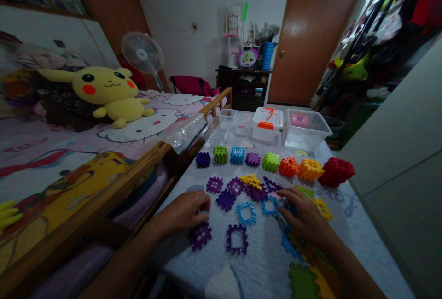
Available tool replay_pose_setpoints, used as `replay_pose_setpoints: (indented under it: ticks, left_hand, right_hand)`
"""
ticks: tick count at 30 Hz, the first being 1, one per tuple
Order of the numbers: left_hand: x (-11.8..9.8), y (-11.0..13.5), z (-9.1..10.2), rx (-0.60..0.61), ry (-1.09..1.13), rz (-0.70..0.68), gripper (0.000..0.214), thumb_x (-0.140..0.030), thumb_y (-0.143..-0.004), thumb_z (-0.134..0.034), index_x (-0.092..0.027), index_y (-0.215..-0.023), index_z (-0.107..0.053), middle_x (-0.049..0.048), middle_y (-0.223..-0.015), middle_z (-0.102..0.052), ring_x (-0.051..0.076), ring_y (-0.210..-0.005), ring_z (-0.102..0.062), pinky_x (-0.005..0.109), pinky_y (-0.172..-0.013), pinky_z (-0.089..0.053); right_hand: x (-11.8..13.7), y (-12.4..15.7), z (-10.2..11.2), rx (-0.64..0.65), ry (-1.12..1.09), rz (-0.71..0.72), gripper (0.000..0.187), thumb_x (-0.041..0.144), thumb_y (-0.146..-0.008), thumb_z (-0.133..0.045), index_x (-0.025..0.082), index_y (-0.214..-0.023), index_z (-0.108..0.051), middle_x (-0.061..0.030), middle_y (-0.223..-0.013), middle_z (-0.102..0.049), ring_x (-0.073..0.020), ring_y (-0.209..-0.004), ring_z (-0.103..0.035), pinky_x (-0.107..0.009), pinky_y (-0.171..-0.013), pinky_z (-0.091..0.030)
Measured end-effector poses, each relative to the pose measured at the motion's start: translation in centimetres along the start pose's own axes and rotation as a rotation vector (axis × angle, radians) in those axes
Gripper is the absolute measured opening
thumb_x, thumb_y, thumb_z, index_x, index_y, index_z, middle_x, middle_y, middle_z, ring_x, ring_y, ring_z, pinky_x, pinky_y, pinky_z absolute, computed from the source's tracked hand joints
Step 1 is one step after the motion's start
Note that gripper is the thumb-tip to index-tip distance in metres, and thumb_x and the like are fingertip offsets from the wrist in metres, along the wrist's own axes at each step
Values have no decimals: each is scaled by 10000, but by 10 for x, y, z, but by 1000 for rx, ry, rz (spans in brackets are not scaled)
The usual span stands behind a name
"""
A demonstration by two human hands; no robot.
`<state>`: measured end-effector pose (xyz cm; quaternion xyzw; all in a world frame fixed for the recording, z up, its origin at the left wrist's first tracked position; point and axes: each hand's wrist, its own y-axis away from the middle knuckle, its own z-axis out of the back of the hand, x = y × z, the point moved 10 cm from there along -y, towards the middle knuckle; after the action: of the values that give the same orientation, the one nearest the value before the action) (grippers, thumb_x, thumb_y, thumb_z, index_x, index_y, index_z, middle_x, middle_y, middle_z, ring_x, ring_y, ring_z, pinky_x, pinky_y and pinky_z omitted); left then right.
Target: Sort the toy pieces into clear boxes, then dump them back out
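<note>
Flat plastic interlocking tiles lie loose on a white-covered table [262, 262]. My left hand [188, 211] rests curled at the table's left edge, its fingers closed just above a purple grid tile [200, 236]; whether it grips anything is hidden. My right hand [304, 216] lies spread, fingers apart, over a heap of blue, yellow and orange tiles [297, 243]. Between the hands sit a purple frame tile [237, 239] and two blue frame tiles [246, 213]. Further back lie purple tiles [226, 199] and a yellow triangular piece [251, 180].
A row of built cubes stands behind, from purple [203, 159] through green [220, 154], blue, orange [288, 166] to red [336, 171]. Clear plastic boxes [305, 129] stand at the far end. A bed with a wooden rail [145, 161] and a yellow plush [107, 91] borders the left.
</note>
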<state>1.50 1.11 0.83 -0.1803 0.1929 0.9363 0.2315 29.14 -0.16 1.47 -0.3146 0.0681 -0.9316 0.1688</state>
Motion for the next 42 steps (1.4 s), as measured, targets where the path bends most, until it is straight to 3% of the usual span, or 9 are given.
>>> replay_pose_setpoints:
  ticks: [5,15,17,21,24,27,30,36,42]
  left_hand:
    - [6,11,-15,61,43,1,230,-220,-666,-655,-221,-890,-606,-2,-900,-627,174,-812,-573,250,-699,-405]
    - [18,0,-22,207,356,60,152,-184,-621,-631,-178,-770,-603,-42,-672,-542,132,-638,-526,216,-559,-357]
    - [16,-2,-5,133,337,33,113,-176,-648,-606,-180,-758,-583,-38,-681,-543,131,-643,-527,217,-569,-364]
    - [4,-1,42,-241,107,-25,59,-143,-736,-539,-194,-766,-544,-6,-779,-575,149,-729,-546,245,-659,-382]
    - [-6,3,45,-376,-69,1,76,-122,-775,-525,-197,-787,-536,25,-846,-592,180,-808,-556,278,-719,-386]
    - [-9,1,20,-270,-92,-4,91,-163,-774,-600,-202,-846,-560,31,-893,-611,199,-857,-570,291,-743,-406]
    - [-5,2,6,-146,-3,-51,294,-237,-722,-713,-221,-985,-583,26,-1015,-620,206,-951,-581,292,-820,-442]
    - [11,-2,12,-105,-37,-45,555,-160,-703,-697,-222,-1235,-547,66,-1277,-535,235,-1217,-498,324,-1052,-376]
    - [7,-10,3,-31,-70,-64,490,-234,-690,-702,-208,-1169,-603,63,-1168,-556,235,-1112,-543,326,-981,-434]
  right_hand:
    - [-2,0,-3,25,10,-13,290,306,-894,-540,196,-1150,-621,-109,-1143,-631,-221,-893,-657,-403,-820,-549]
    - [-5,-1,-4,6,15,-5,294,302,-883,-541,197,-1142,-633,-111,-1142,-645,-225,-887,-670,-397,-807,-559]
    - [-4,-1,-3,4,12,0,294,300,-887,-540,204,-1151,-628,-109,-1138,-647,-226,-896,-668,-397,-813,-558]
    - [-2,0,-1,-11,-3,6,291,305,-886,-542,207,-1145,-631,-110,-1137,-648,-232,-900,-667,-399,-808,-560]
    - [-2,1,-1,-17,-3,4,292,306,-883,-546,206,-1142,-634,-109,-1134,-646,-230,-891,-666,-397,-801,-560]
    - [-3,1,-2,-14,7,1,292,309,-883,-550,209,-1144,-635,-106,-1133,-645,-226,-890,-665,-395,-805,-556]
    - [-4,0,-2,-14,15,-2,294,314,-883,-552,208,-1143,-638,-107,-1132,-644,-230,-904,-663,-399,-814,-554]
    - [-5,0,-2,-18,22,2,291,310,-880,-553,199,-1132,-646,-111,-1116,-648,-231,-906,-666,-388,-809,-557]
    - [-5,0,-2,-12,16,1,291,301,-882,-547,205,-1141,-637,-112,-1146,-647,-234,-949,-663,-390,-830,-556]
